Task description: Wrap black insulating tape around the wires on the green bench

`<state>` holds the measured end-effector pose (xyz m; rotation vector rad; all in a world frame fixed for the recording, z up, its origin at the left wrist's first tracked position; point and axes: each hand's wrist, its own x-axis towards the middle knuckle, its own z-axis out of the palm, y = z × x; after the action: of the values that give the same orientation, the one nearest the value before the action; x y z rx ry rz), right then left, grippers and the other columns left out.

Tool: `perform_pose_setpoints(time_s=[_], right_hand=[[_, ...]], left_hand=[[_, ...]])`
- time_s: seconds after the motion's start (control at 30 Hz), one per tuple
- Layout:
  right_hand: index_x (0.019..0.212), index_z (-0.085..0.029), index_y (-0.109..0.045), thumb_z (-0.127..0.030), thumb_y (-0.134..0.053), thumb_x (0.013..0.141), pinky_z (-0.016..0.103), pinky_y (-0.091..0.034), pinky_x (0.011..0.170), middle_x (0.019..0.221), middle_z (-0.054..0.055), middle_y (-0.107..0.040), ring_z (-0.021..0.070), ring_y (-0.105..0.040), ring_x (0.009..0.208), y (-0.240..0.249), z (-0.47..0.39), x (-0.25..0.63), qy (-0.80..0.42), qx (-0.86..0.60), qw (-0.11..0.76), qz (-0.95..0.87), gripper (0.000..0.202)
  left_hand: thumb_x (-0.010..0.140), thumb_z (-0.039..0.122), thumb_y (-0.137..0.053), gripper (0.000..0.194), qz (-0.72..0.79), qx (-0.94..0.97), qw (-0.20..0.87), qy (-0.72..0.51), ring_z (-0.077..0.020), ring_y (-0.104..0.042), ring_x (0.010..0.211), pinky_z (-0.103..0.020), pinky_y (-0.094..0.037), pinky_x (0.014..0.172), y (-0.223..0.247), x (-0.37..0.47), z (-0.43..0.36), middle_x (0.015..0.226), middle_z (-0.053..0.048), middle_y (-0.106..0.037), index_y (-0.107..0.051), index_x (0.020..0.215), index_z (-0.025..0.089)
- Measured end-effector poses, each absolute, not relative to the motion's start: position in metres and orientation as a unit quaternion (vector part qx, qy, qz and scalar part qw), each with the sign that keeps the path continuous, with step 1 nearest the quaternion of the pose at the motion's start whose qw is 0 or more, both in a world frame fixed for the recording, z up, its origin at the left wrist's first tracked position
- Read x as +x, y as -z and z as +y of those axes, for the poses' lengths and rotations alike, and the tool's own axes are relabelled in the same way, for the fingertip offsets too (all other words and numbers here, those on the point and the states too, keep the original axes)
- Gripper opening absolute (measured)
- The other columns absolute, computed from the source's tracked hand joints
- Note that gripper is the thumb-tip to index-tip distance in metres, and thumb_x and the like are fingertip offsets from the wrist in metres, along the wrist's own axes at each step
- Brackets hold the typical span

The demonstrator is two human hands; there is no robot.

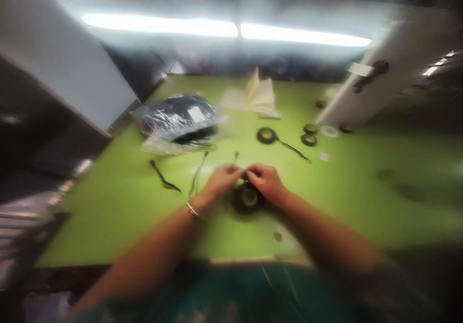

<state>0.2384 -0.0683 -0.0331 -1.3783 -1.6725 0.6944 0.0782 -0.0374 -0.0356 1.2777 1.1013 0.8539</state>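
My left hand [224,180] and my right hand [268,180] meet over the middle of the table, fingertips pinched close together. A small dark piece between them is too blurred to make out. Directly below the fingers is a roll of black tape [249,197], its core facing up; its upper edge touches the fingers of my right hand. Just past my left fingers shows the dark tip of a thin cable [236,155], the rest hidden. To the left lie another thin cable [197,171] and a short black cable [164,177].
On the green table [119,217] rests a plastic bag [181,115] with dark contents. Behind stands an open book [260,96]. Rightward are a black roll [266,135] with a cable [294,150] beside it, smaller black rolls [309,139] and a white ring [329,131]. Panels flank both sides.
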Motion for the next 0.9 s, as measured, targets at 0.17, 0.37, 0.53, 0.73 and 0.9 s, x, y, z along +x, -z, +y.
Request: perform_pose_setpoints(time_s=[0.17, 0.37, 0.53, 0.73, 0.9], right_hand=[[0.069, -0.018, -0.063, -0.026, -0.054, 0.079, 0.024, -0.041, 0.059, 0.063, -0.001, -0.063, 0.0123, -0.052, 0.059, 0.039, -0.064, 0.238, -0.281, -0.572, 0.413, -0.65, 0.016], [0.072, -0.02, -0.063, -0.024, -0.051, 0.082, 0.025, -0.039, 0.062, 0.068, 0.0, -0.065, 0.0131, -0.053, 0.062, 0.042, -0.065, 0.24, -0.232, -0.574, 0.375, -0.69, 0.015], [0.073, -0.021, -0.059, -0.023, -0.049, 0.083, 0.026, -0.035, 0.06, 0.067, 0.001, -0.062, 0.0139, -0.051, 0.06, 0.044, -0.067, 0.239, -0.176, -0.587, 0.328, -0.719, 0.014], [0.063, -0.02, -0.053, -0.022, -0.049, 0.078, 0.026, -0.039, 0.059, 0.063, 0.001, -0.061, 0.0138, -0.053, 0.06, 0.041, -0.062, 0.237, -0.268, -0.606, 0.369, -0.652, 0.016], [0.077, -0.018, -0.061, -0.027, -0.051, 0.081, 0.025, -0.045, 0.058, 0.067, 0.001, -0.066, 0.013, -0.058, 0.057, 0.035, -0.061, 0.244, -0.374, -0.592, 0.4, -0.591, 0.013]], left_hand=[[0.072, 0.051, -0.066, 0.039, 0.49, 0.546, 0.585, -0.345, -0.0103, -0.05, 0.051, -0.022, -0.037, 0.046, 0.039, 0.075, -0.033, 0.071, -0.008, -0.069, -0.071, 0.075, 0.012], [0.068, 0.039, -0.071, 0.026, 0.471, 0.62, 0.528, -0.339, -0.0145, -0.058, 0.063, -0.024, -0.044, 0.059, 0.052, 0.078, -0.034, 0.066, -0.003, -0.067, -0.07, 0.07, 0.013], [0.072, 0.037, -0.066, 0.024, 0.459, 0.641, 0.527, -0.317, -0.0125, -0.053, 0.059, -0.023, -0.04, 0.055, 0.055, 0.079, -0.035, 0.062, -0.001, -0.063, -0.066, 0.068, 0.013], [0.073, 0.039, -0.066, 0.026, 0.446, 0.617, 0.558, -0.33, -0.0115, -0.052, 0.06, -0.022, -0.04, 0.055, 0.056, 0.078, -0.037, 0.065, -0.001, -0.062, -0.064, 0.069, 0.013], [0.072, 0.037, -0.067, 0.024, 0.447, 0.589, 0.584, -0.337, -0.0102, -0.051, 0.056, -0.021, -0.039, 0.053, 0.059, 0.077, -0.036, 0.062, 0.0, -0.061, -0.064, 0.069, 0.013]])
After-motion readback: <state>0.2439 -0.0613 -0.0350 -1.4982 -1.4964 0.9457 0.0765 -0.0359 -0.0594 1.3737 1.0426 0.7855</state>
